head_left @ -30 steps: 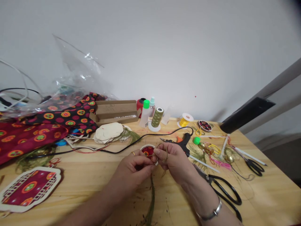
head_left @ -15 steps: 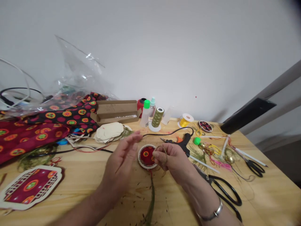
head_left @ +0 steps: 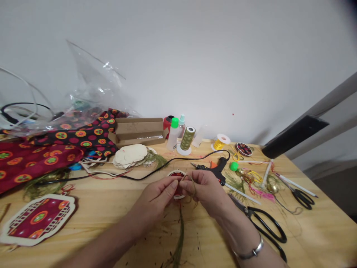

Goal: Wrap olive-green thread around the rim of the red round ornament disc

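Above a round ornament [head_left: 178, 192] with dark red patterned fabric and a pale rim, my two hands meet fingertip to fingertip. My right hand [head_left: 203, 186] pinches a looped olive-green thread [head_left: 194, 183], whose loose end hangs below the fingers. My left hand [head_left: 160, 193] is closed, thumb against forefinger, at the same thread close to the right fingertips. Both hands cover much of the ornament. From its lower edge a green tassel [head_left: 180, 234] runs down over the wooden table [head_left: 214, 245].
A black glue gun [head_left: 219, 170] and large black scissors [head_left: 262, 223] lie to the right. Behind stand an olive thread spool [head_left: 187, 139] and a green-capped bottle [head_left: 173, 134]. A larger fabric ornament [head_left: 39, 219] and patterned cloth [head_left: 41, 160] are on the left.
My left hand has moved right and down from beside the ornament to my right fingertips, closing its fingers at the thread. My right hand has stayed nearly in place, still pinching it.
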The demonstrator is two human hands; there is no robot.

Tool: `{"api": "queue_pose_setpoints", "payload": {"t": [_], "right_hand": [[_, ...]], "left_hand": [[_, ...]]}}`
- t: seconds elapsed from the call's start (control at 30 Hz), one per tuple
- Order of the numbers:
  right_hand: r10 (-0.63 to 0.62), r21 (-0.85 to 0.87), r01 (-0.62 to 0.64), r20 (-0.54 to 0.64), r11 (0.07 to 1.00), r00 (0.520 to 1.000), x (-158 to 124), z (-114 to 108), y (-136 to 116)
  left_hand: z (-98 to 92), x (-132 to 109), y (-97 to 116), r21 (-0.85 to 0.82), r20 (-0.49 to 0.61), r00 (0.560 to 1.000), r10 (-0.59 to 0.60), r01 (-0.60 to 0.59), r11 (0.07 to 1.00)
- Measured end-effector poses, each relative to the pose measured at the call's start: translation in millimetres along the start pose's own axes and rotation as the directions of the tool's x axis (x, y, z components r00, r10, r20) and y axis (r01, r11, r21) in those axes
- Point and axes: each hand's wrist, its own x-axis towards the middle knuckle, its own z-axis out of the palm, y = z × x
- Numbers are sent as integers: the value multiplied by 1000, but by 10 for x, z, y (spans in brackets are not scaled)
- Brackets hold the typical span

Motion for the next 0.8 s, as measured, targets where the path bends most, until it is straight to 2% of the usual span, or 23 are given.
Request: {"api": "queue_pose_setpoints", "payload": {"t": [0.13,0.3,0.53,0.7,0.8], "right_hand": [[1,-14,-1,-24,1000,1000,18,-10,16],[8,-20,-9,-45,1000,999,28,-5,31],[-2,-30,0,-51,1000,999,35,-11,59],[-19,-51,18,-32,999,999,21,-5,34],[-24,-66,22,-25,998,999,6,-1,3]], "left_hand": [[-41,7,-12,134,-27,999,33,-29,991],[-40,7,4,141,-94,995,-21,35,989],[-30,4,10,-29,-104,983,-149,147,989],[-44,10,-56,-284,-24,966,-258,241,928],[-53,17,-102,-347,17,952,-304,291,892]]}}
